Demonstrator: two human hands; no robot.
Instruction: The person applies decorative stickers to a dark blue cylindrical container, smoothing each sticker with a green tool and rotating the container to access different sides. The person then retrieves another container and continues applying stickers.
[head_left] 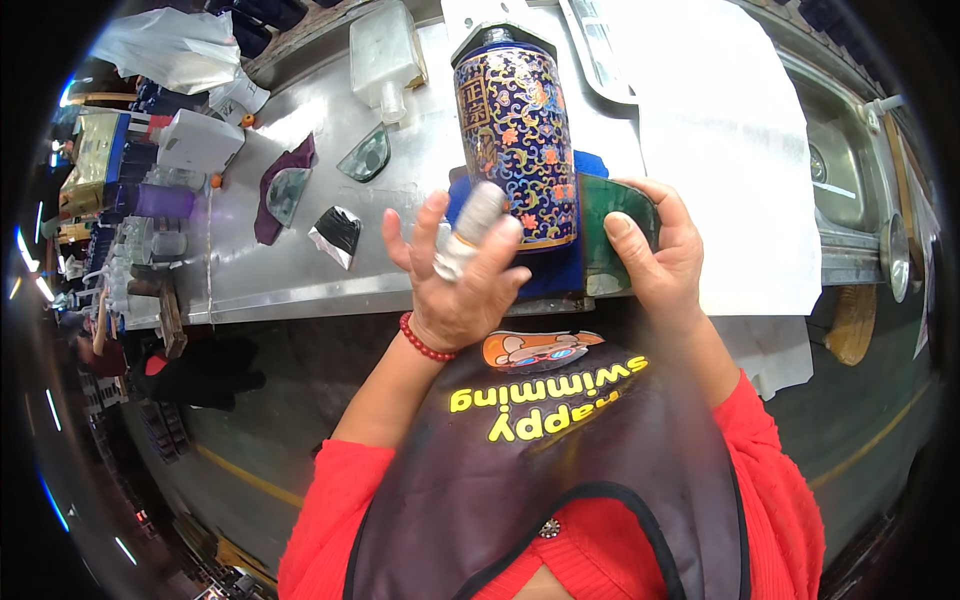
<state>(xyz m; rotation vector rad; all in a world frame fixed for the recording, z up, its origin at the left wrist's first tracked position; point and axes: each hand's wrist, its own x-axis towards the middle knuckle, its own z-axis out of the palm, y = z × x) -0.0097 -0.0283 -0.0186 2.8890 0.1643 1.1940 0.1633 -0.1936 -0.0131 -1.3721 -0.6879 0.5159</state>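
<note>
A dark blue bottle (530, 140) with a gold and multicoloured floral pattern is in front of me, its neck end away from me. My right hand (660, 245) grips a green translucent plate with a rounded edge (603, 225) at the bottle's right side, thumb on top and fingers round the far edge. Close to the bottle's lower left, my left hand (460, 270) is raised with its fingers spread. White wrapping (470, 230) covers one of its fingers, and I see nothing held in it. A blue cloth or pad (550, 282) shows beneath the bottle and the plate.
On the metal table (300, 235) lie a clear half-round piece (365, 153), another on purple cloth (272, 205), and a black-and-silver packet (337, 237). A clear flat bottle (382, 55) is farther back. White sheeting (725, 160) covers the right side, beside a sink (838, 185).
</note>
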